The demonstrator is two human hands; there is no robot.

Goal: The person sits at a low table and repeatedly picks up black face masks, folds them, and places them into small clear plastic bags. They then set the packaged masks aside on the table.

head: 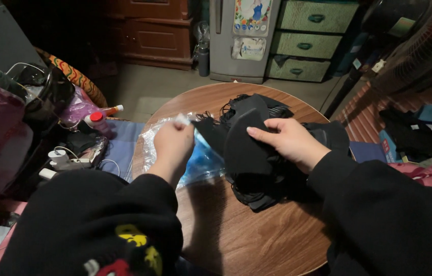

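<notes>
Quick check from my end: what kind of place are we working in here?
Likely a lived-in home room: a small fridge and a green drawer unit stand by the wall, and the round wooden table sits low among household clutter.

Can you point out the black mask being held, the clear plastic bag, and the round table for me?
black mask (244,148): head view, middle of its front panel.
clear plastic bag (203,163): head view, bluish part below the left hand.
round table (257,235): head view, bare wooden top.

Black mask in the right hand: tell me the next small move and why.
Probably slide the mask left into the bag. The left hand pinches the clear bag's edge up beside it, the right hand grips the mask just by that edge, and more masks lie piled on the round table beneath.
</notes>
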